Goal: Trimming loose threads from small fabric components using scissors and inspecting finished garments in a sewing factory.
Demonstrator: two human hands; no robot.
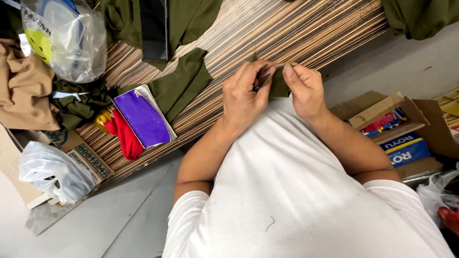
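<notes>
My left hand (244, 98) and my right hand (306, 91) are close together at the near edge of a striped wooden table (267, 28). Both pinch a small folded piece of olive green fabric (278, 83) between fingers and thumbs. A small dark tool with a bit of blue shows between my left fingers; I cannot tell what it is. My white shirt fills the lower part of the view.
Olive fabric pieces (184, 83) lie on the table with a purple notebook (143, 117), red cloth (125, 136), a clear plastic bag (67, 38) and tan fabric (24, 86). An open cardboard box (397, 129) stands at right, a white bag (52, 172) at left.
</notes>
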